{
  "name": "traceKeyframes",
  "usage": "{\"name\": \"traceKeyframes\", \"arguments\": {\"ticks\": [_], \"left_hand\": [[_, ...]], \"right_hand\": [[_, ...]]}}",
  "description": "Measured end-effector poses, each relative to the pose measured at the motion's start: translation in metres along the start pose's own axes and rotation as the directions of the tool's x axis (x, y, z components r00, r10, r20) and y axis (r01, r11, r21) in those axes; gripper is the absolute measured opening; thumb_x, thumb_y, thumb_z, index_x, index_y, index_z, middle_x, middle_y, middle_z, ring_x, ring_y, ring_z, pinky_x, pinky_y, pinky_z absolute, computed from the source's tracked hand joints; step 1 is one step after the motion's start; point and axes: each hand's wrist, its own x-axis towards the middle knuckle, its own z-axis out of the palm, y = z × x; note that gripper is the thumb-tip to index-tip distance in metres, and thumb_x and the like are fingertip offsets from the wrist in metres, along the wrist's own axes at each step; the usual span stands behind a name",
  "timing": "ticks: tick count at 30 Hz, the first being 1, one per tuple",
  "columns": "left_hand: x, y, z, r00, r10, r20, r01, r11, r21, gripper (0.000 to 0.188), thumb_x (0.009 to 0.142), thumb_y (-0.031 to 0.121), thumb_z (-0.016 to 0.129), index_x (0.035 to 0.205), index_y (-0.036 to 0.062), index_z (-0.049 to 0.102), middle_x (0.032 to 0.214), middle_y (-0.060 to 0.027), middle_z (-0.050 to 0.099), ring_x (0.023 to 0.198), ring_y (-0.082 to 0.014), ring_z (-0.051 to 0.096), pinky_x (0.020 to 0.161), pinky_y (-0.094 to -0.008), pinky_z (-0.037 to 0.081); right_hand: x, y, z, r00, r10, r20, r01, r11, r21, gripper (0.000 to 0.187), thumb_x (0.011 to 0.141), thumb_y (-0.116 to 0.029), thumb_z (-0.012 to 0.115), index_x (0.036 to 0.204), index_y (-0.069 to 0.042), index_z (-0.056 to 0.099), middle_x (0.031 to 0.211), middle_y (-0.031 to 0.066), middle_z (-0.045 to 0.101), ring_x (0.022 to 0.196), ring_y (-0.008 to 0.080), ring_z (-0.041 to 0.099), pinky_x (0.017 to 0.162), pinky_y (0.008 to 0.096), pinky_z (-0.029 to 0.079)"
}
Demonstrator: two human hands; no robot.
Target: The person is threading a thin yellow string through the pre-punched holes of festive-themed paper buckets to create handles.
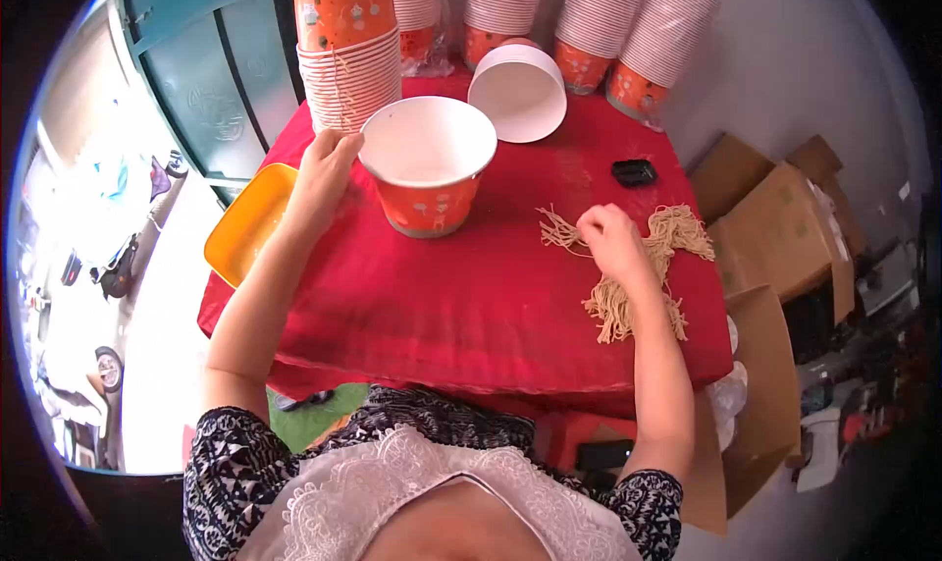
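An orange-and-white paper bucket (432, 206) stands upright on the red-covered table, its white inside facing up. At its left rim is my left hand (324, 173), thumb and fingers closed on the edge; the exact contact is partly hidden. Tan cords (675, 229) lie in loose bunches on the right side of the table. Over them my right hand (613, 242) is closed in a pinch, with cord ends poking out to the left of the fingertips. Behind the bucket, a second paper bucket (518, 95) lies tipped on its side with its white opening toward me.
A tall stack of nested buckets (348, 80) rises at the back left, and several more stacks (603, 31) line the back edge. A yellow tray (245, 229) sits at the left edge. One small black object (634, 173) lies at right. Cardboard boxes (775, 227) crowd the floor beyond.
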Motion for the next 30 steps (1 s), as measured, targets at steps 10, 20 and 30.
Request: {"name": "traceKeyframes", "arguments": {"ticks": [10,20,30], "left_hand": [[-0.018,-0.014,-0.003,0.832,0.52,-0.191,-0.476,0.847,0.235,0.026,0.088,0.013,0.064,0.107,-0.0026,0.056,0.095,-0.0098,0.058,0.068,-0.0112,0.054,0.062,-0.0265,0.046],[-0.071,0.006,0.031,0.772,0.62,0.144,-0.635,0.764,0.114,0.007,0.089,-0.002,0.057,0.095,-0.0029,0.061,0.088,-0.0094,0.06,0.076,-0.0151,0.059,0.065,-0.0275,0.047],[-0.098,0.019,0.053,0.77,-0.069,0.634,0.136,0.989,-0.058,0.057,0.103,0.048,0.039,0.105,-0.003,0.063,0.09,-0.0091,0.067,0.058,-0.0121,0.058,0.052,-0.0244,0.046]], "right_hand": [[-0.013,0.029,0.042,0.969,-0.236,-0.074,0.205,0.935,-0.29,0.016,0.088,-0.015,0.066,0.09,0.001,0.066,0.093,0.0156,0.062,0.094,0.0305,0.056,0.088,0.0418,0.047],[-0.052,-0.054,0.04,0.831,-0.531,-0.164,0.551,0.828,0.109,0.009,0.085,-0.004,0.066,0.081,-0.001,0.059,0.084,0.0112,0.059,0.083,0.0252,0.053,0.08,0.0368,0.044],[-0.071,-0.086,0.035,0.886,-0.413,-0.209,0.45,0.665,0.596,0.007,0.091,-0.001,0.059,0.086,0.001,0.054,0.089,0.0071,0.059,0.078,0.0154,0.054,0.071,0.0279,0.045]]}}
